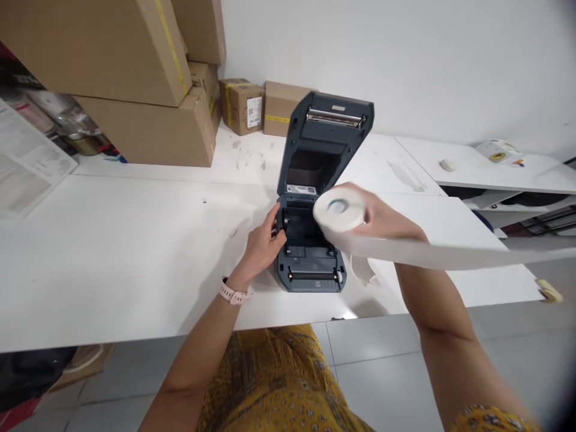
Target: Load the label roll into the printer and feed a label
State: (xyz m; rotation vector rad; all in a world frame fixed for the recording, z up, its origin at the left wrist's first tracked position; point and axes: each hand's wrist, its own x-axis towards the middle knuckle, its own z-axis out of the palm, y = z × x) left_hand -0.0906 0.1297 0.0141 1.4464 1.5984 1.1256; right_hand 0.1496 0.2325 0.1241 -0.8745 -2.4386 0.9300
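Blue-grey printer (301,225), white roll (337,225), pale pink wristband (233,294), small-patterned mustard garment (279,384)

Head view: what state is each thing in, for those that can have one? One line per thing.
Label printer: open, lid raised.
Paper roll: partly unwound, blurred, its loose strip stretching rightward.
Right hand: closed on the roll.
Left hand: at the printer's left edge; grip unclear.
Pink wrist strap: worn on the left wrist.
Upper large cardboard box: stacked on another box.
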